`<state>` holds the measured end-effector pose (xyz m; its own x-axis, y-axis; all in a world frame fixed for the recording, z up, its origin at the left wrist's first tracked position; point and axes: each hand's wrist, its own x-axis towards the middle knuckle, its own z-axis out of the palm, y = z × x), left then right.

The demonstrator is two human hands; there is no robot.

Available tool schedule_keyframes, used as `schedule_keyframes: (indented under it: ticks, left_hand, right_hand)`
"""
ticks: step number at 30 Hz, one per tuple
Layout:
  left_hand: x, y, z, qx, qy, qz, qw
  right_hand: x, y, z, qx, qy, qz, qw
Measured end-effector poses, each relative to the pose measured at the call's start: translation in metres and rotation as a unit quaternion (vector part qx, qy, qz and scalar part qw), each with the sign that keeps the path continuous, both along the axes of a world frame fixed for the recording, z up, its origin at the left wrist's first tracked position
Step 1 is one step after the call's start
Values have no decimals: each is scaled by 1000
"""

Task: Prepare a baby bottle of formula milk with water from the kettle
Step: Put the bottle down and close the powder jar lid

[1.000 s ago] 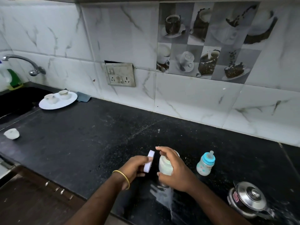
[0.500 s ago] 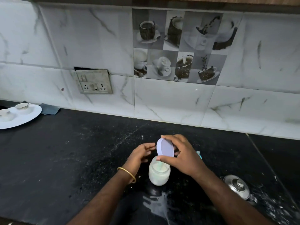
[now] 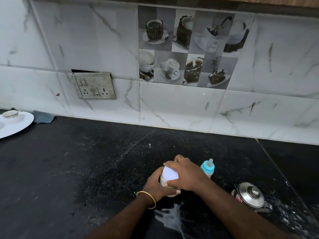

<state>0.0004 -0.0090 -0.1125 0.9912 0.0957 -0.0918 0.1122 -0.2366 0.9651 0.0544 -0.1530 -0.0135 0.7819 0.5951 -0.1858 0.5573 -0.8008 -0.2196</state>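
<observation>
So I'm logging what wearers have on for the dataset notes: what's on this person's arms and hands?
Both forearms are bare, with no sleeves in view. The left hand has a thin gold bangle at its wrist. The right hand seems to wear a small ring, too small to be sure.

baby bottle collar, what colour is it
Light blue, under a clear teat, on the baby bottle; the head view, the only one, shows it.

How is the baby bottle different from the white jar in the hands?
The baby bottle has a blue cap with a teat; the jar has a flat white lid. The bottle stands free; the left hand grips the jar and the right hand holds its lid. Both stand upright on the black counter.
</observation>
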Motion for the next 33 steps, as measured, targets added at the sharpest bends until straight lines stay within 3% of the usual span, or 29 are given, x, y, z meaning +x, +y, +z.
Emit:
schedule_keyframes:
  ticks: [7, 13, 17, 21, 25, 28, 33]
  left_hand:
    - [-3, -3, -2, 29, -34, 2, 999]
    - [-4, -1, -4, 50, -31, -2, 998]
    - [-5, -1, -6, 61, -41, 12, 997]
    - [-3, -1, -8, 71, -44, 6, 997]
    - [-4, 0, -6, 78, -39, -3, 996]
    - [-4, 0, -8, 71, -40, -2, 997]
    - [-4, 0, -8, 82, -37, 0, 996]
  right_hand:
    - [8, 9, 13, -51, 82, 70, 993]
    - [5, 22, 19, -157, -6, -18, 987]
    - [6, 14, 22, -160, 38, 56, 985]
    - [3, 17, 17, -135, -17, -27, 990]
    - [4, 12, 19, -103, 65, 26, 992]
    - [3, 13, 22, -129, -19, -29, 991]
    - [3, 8, 18, -117, 45, -6, 992]
